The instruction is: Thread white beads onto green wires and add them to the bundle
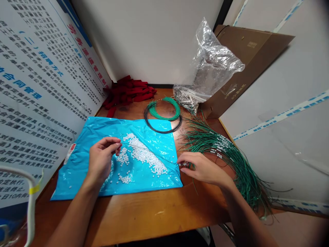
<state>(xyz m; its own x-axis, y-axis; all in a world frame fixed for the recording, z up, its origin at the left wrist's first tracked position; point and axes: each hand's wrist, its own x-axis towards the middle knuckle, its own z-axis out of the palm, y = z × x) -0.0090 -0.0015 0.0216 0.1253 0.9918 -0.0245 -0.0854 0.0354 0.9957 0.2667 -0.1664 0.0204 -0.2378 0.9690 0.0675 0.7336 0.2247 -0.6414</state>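
A thin dark wire [151,151] stretches between my two hands above a blue plastic bag [97,128]. My left hand [104,156] pinches its left end between thumb and fingertips, over the left part of the bag. At the bag's right edge my right hand [199,166] is closed on the wire's other end, where a few small white beads show by the fingertips. Loose white beads [144,154] lie spread on the bag beneath the wire. Right of my right hand lies a big bundle of green wires [241,168] with white beads on them.
Coils of green wire [177,109] and black wire [161,131] lie behind the bag. Red fabric strips [131,91] are piled at the back left. A clear plastic bag [213,68] leans on a brown cardboard box [246,61] at the back right. Panels enclose the wooden table [154,212].
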